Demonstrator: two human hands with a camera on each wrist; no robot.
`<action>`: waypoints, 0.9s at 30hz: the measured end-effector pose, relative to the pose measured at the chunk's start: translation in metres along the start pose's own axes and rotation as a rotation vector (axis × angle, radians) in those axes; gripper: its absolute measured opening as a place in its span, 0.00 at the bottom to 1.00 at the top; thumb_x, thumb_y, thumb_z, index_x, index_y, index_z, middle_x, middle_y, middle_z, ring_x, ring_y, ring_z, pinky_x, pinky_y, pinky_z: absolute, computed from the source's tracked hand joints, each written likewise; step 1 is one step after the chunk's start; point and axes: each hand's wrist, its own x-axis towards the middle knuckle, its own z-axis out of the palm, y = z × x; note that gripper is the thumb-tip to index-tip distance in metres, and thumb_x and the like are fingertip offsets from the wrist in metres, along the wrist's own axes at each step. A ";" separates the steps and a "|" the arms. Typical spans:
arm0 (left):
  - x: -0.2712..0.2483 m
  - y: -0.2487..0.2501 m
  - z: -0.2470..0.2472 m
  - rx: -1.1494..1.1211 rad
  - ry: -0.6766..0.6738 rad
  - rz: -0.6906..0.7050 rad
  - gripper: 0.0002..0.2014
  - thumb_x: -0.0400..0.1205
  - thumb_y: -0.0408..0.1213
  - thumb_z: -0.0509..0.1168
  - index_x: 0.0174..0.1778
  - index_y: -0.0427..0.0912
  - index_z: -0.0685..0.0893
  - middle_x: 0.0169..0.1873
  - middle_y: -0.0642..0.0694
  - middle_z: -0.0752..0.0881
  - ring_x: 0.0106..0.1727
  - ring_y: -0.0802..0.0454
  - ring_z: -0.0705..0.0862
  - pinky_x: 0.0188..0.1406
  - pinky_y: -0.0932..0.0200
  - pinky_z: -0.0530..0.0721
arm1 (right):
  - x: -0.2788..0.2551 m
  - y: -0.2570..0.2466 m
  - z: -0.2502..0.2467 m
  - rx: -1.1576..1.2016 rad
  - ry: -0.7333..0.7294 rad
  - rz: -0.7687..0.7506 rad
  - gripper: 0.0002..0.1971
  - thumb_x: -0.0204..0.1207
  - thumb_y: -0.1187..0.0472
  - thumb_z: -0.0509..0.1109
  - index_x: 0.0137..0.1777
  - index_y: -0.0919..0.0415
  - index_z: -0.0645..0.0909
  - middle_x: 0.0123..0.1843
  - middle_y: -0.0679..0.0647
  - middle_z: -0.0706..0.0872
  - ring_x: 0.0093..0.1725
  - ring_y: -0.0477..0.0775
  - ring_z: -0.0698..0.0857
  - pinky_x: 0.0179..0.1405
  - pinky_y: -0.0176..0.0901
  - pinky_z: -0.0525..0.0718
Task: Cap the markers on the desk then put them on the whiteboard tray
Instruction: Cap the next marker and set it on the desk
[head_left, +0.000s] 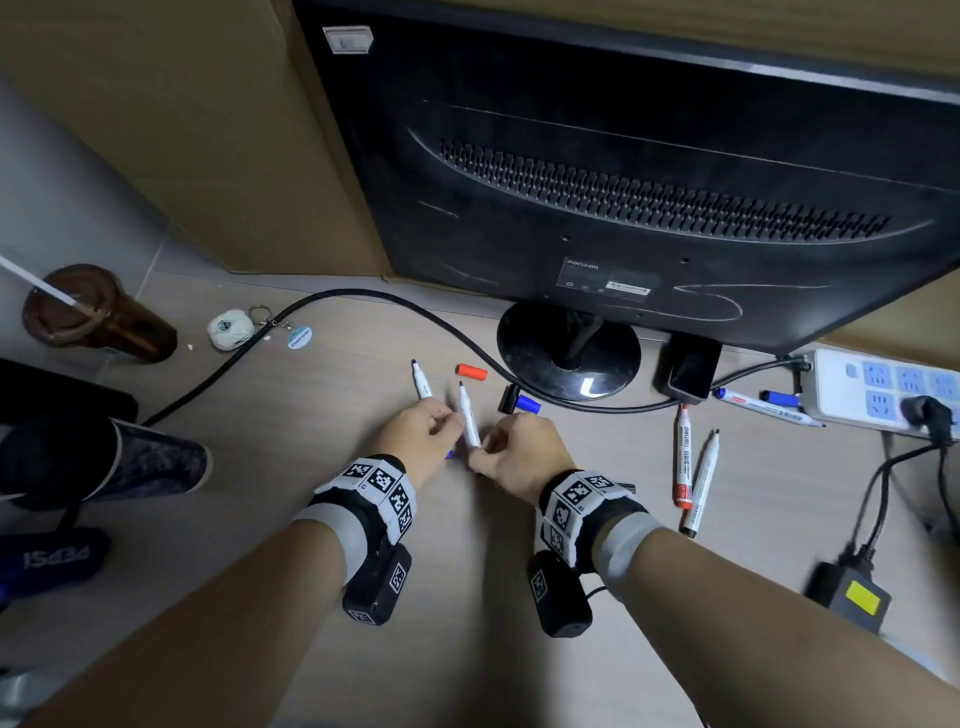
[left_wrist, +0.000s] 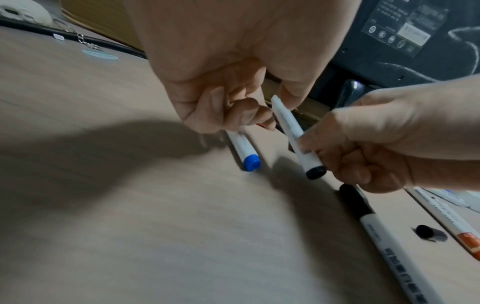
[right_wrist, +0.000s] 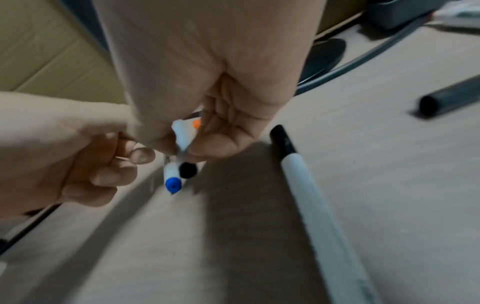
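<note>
Two hands meet over the counter (head_left: 311, 519): right hand (head_left: 519, 457) pinches the black-end marker (head_left: 469, 418) at its butt, left hand (head_left: 423, 434) fingers curled w/ thumb & finger on the barrel. Long axis runs away from the person, bare black tip pointing twd the monitor (head_left: 649, 182), lifted off the counter. Blue-end marker (left_wrist: 244, 150) lies flat just beside, under the left hand
</note>
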 end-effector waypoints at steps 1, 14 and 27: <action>-0.002 0.004 0.003 -0.022 -0.006 0.023 0.13 0.86 0.51 0.65 0.37 0.50 0.82 0.25 0.53 0.80 0.30 0.52 0.78 0.34 0.56 0.74 | -0.003 0.004 -0.002 0.075 -0.014 -0.012 0.09 0.65 0.54 0.79 0.35 0.59 0.85 0.30 0.49 0.86 0.29 0.47 0.82 0.31 0.39 0.81; -0.016 0.054 0.050 -0.188 -0.157 0.080 0.15 0.88 0.52 0.59 0.40 0.49 0.81 0.25 0.47 0.83 0.27 0.46 0.85 0.37 0.44 0.89 | -0.047 0.092 -0.075 -0.213 0.224 0.080 0.09 0.74 0.58 0.77 0.53 0.54 0.87 0.52 0.54 0.84 0.49 0.59 0.87 0.56 0.47 0.85; -0.021 0.046 0.058 0.106 -0.280 0.193 0.14 0.88 0.42 0.64 0.68 0.47 0.88 0.60 0.50 0.89 0.63 0.50 0.85 0.70 0.53 0.80 | -0.058 0.120 -0.073 -0.085 0.235 0.094 0.02 0.76 0.55 0.76 0.45 0.52 0.88 0.43 0.48 0.91 0.44 0.53 0.90 0.52 0.46 0.89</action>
